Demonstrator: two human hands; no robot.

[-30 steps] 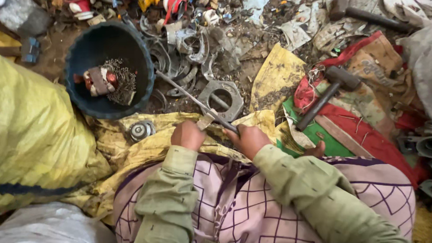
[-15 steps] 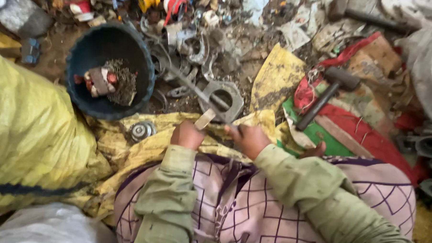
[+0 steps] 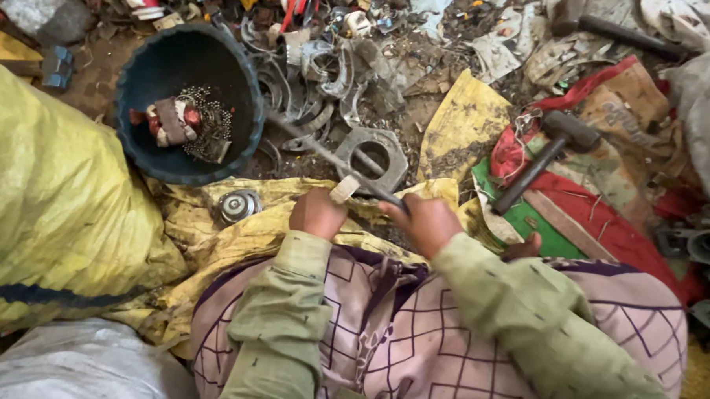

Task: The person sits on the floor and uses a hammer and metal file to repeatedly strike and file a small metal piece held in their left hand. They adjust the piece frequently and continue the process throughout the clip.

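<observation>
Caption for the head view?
Right hand grips a rod; left hand pinches a small piece beside a bucket.

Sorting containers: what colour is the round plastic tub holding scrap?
Dark blue round plastic tub, clearest in the head view.

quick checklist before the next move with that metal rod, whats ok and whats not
1. Right hand grips the metal rod: ok.
2. Left hand holds the small pale piece against the rod: ok.
3. Rod tip seated where intended, among the scrap near the blue bucket: cannot tell.
4. Square metal plate with round hole lies steady under the rod: cannot tell.
5. Hammer lies on the red cloth, apart from both hands: ok.
6. Ground around the hands free of loose scrap: not ok.
</observation>
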